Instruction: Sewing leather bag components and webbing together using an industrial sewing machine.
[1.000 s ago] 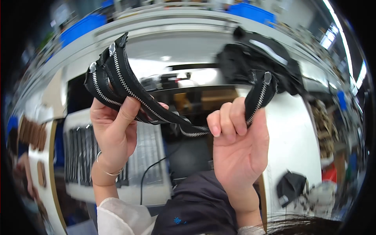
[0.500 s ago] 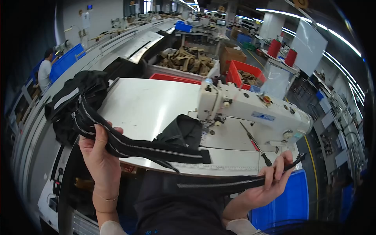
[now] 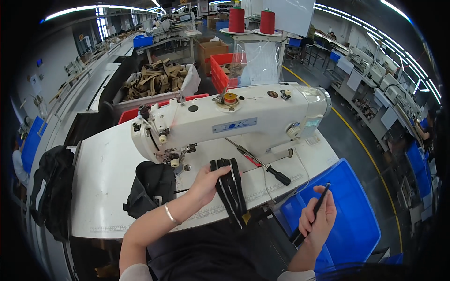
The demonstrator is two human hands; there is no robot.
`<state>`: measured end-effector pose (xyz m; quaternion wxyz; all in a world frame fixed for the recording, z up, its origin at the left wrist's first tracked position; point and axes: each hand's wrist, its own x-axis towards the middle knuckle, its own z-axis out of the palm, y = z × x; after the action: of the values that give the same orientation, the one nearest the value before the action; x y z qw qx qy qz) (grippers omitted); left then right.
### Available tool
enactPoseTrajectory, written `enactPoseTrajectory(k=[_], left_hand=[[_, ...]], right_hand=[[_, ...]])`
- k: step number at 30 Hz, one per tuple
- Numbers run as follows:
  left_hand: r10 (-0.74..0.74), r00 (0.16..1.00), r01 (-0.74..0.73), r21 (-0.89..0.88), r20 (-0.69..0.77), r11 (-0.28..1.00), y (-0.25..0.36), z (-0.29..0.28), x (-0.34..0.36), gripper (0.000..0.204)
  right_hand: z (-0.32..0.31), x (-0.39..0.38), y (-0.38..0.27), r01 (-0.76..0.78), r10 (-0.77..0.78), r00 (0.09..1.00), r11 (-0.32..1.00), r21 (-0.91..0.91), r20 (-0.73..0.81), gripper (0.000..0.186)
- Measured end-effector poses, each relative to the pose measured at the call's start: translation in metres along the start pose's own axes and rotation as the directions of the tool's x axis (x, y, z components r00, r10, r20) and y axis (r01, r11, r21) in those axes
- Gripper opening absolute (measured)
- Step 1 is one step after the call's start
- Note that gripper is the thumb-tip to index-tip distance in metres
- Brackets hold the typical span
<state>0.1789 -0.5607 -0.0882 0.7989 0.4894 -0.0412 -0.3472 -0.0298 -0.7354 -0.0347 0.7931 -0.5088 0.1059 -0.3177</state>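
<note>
My left hand is closed around a folded bundle of black zippers with silver teeth, over the front of the white sewing table. The bundle's lower end hangs at the table's front edge. My right hand grips a narrow black zipper, turned edge-on, above a blue bin. Left of my left hand, a black fabric piece lies near the needle of the white sewing machine. A screwdriver with a black handle lies under the machine's arm, beside a red-handled tool.
More black fabric is heaped at the table's left end. Behind the machine are a bin of tan strips, a red crate and red thread cones. A yellow floor line runs along the right.
My view has turned right. My left hand has brought its zippers away from the left fabric heap to in front of the machine. The right hand's zipper now points more steeply, over the blue bin.
</note>
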Motion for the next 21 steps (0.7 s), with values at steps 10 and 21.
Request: enactPoseTrajectory(k=[10, 21], left_hand=[[0.786, 0.600, -0.344, 0.837, -0.153, 0.425, -0.032, -0.052, 0.171, 0.042], [0.724, 0.634, -0.049, 0.949, 0.270, -0.311, -0.033, -0.052, 0.133, 0.036]], right_hand=[[-0.009, 0.026, 0.056, -0.346, 0.362, 0.911, 0.932, -0.111, 0.200, 0.014], [0.021, 0.003, 0.084, -0.130, 0.158, 0.958, 0.983, -0.126, 0.241, 0.010]])
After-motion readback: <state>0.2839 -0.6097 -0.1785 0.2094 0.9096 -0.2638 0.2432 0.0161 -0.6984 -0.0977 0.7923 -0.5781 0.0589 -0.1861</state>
